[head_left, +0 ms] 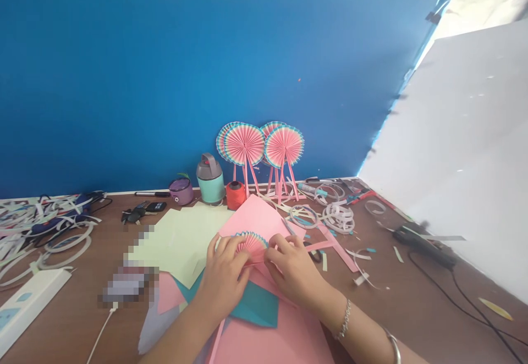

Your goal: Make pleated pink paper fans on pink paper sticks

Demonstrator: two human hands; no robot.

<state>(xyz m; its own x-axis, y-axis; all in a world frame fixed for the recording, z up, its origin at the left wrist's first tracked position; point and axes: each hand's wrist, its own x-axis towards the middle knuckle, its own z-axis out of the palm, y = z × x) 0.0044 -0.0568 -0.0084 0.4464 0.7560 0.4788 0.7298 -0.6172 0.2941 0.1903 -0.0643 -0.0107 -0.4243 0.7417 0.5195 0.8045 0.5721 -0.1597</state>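
A small pleated pink paper fan (251,244) with a blue edge is spread in a half circle over pink paper sheets (259,218). My left hand (225,276) pinches its left side, fingers closed on the folds. My right hand (291,268) grips its right side the same way. Both hands rest on the sheets near the table's front. Several finished round paper fans on pink sticks (262,147) lean against the blue board behind.
Pale green sheets (181,237) and a teal sheet (256,306) lie around my hands. A grey-teal bottle (210,180), red thread spool (235,194), purple tin (181,191), paper rings (340,215), a glue gun (421,243) with cable and a power strip (28,303) crowd the brown table.
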